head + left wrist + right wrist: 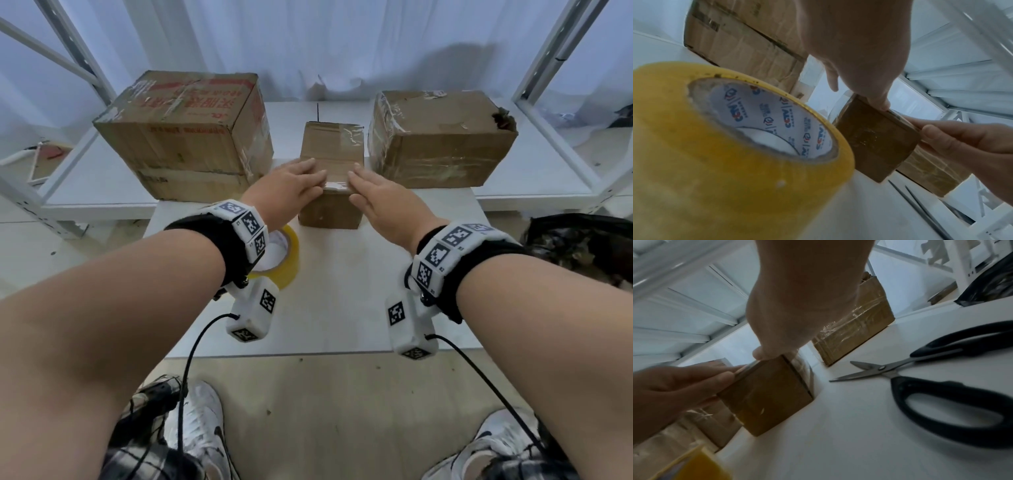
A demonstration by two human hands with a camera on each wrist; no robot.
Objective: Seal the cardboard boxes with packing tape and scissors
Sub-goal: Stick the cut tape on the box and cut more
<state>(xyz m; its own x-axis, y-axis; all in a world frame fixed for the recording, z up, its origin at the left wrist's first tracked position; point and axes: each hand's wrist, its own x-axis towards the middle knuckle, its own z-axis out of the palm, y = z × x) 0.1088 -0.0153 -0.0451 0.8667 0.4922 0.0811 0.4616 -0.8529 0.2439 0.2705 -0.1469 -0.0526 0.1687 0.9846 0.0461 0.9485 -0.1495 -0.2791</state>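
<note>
Pressing flat-fingered on the small box, the left hand and right hand meet over its near top edge, smoothing tape there. Its long axis runs near to far, centred between both hands. Tape roll lies near-left, scissors near-right; bigger boxes flank it.

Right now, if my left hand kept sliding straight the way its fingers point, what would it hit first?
Probably the right hand: the left hand points across the small box top toward it, though depth is unclear.
</note>
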